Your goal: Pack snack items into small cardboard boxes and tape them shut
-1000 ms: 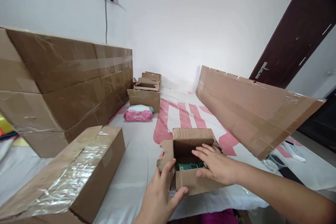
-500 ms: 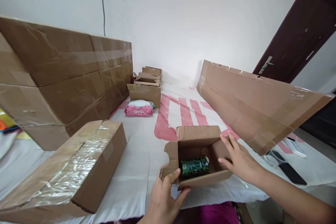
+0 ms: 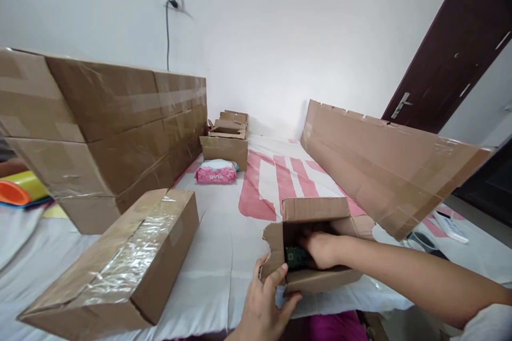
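Observation:
An open cardboard box [image 3: 320, 282] sits at the near edge of the cloth-covered surface, flaps folded outward. My left hand [image 3: 266, 298] grips its near left corner and side flap, thumb below and fingers on the cardboard. My right hand [image 3: 320, 248] reaches down inside the box, against a dark green printed package [image 3: 295, 258] lying on the bottom. The box and the hand itself hide those fingertips, so their grip does not show. Part of the package is covered by this hand.
A taped carton [image 3: 120, 256] lies at left, before a stack of taped cartons [image 3: 124, 101]. Farther back are a pink wipes pack [image 3: 216, 171] and open boxes [image 3: 224, 152]. A tall cardboard panel [image 3: 384, 160] stands at right, near a phone-like dark object [image 3: 440, 253].
My right hand has left the box's right rim and gone inside onto the green package. My left hand keeps its hold on the box corner. The view has shifted slightly.

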Demonstrator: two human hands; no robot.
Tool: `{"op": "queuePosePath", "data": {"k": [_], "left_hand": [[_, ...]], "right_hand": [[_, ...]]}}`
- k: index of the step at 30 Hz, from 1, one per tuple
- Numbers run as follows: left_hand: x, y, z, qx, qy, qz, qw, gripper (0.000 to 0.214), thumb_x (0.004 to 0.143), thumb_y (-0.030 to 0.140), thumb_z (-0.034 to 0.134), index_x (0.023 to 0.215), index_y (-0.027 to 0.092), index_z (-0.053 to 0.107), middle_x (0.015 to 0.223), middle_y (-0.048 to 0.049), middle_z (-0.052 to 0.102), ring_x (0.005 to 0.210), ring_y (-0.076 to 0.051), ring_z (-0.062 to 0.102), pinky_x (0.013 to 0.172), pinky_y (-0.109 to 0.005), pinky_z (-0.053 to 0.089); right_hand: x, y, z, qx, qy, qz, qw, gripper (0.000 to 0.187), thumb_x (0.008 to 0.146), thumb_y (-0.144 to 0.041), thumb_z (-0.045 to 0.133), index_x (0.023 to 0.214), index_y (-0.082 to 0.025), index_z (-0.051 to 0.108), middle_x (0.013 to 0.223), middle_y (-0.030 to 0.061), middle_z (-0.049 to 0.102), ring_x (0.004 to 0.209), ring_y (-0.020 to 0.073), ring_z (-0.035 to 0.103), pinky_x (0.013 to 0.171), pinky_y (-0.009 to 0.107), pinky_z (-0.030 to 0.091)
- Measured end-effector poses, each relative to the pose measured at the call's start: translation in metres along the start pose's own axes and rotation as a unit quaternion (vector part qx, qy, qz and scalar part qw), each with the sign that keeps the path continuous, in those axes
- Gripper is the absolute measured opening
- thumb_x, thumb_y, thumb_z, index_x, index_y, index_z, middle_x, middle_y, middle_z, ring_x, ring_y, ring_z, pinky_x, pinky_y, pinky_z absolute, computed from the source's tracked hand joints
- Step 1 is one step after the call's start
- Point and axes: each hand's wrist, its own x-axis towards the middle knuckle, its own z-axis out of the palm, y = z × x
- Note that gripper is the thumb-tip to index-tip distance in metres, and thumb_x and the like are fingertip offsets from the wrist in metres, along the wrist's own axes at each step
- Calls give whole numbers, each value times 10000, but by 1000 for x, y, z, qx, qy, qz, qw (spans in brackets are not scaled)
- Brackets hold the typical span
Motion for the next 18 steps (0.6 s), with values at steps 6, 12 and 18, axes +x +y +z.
{"op": "queuePosePath", "data": {"k": [6,12,18], "left_hand": [[6,-14,-13,-90,-58,-40,993,419,845,413,597,1200,197,542,1064,-132,671,1019,-269,658,781,-359,588],[35,-45,-36,-222,-35,-218,950,350,958,354,316,1165,198,551,1129,-111,654,1061,-233,626,852,-347,528],[62,-76,-54,-164,136,-350,912,344,899,470,409,1049,209,575,1084,-70,615,1042,-239,569,888,-353,455]], "right_hand": [[-3,-5,-16,-70,-15,-32,997,347,595,-220,656,921,-102,682,874,163,726,797,321,686,666,351,499],[-63,-11,-63,92,274,-29,957,385,719,-219,539,1101,-187,580,1064,90,689,913,236,659,781,317,508],[-105,28,-72,189,537,41,821,382,831,-350,514,1175,-185,524,1008,94,677,876,247,653,761,355,533]]}}
